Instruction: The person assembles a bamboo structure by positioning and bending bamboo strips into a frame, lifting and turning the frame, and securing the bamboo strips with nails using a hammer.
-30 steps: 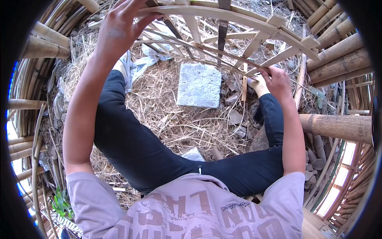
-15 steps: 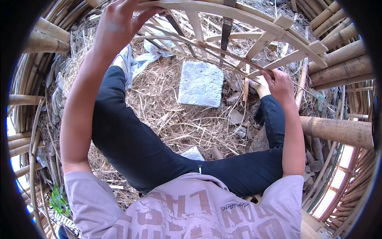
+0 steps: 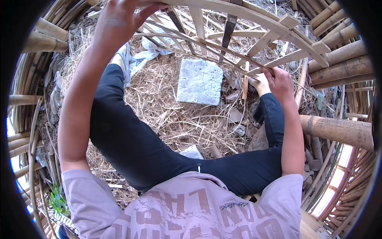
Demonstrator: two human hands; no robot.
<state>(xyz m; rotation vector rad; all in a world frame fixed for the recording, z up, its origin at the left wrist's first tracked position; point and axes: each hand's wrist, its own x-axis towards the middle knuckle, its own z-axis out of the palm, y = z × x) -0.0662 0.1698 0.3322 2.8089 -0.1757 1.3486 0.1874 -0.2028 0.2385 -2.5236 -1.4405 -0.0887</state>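
Note:
A lattice of split bamboo strips, pale with a few dark ones, arches across the top of the view above the ground. My left hand grips its left end, thumb along the pale outer strip; the frame edge cuts off some of the fingers. At the lattice's lower right, my right hand is closed with thumb and fingers pinching a thin brown bamboo strip. That strip runs slantwise from the upper left down to my right fingers. Crossed strip ends stick out above the right hand.
A grey stone block lies on straw and shavings between my legs. Crumpled plastic is near my left foot. Bamboo poles stack at the right, with more poles at the left. Stones lie by my right leg.
My left hand and the left part of the lattice have shifted slightly up and left. My right hand keeps its pinch on the thin strip, nearly unmoved.

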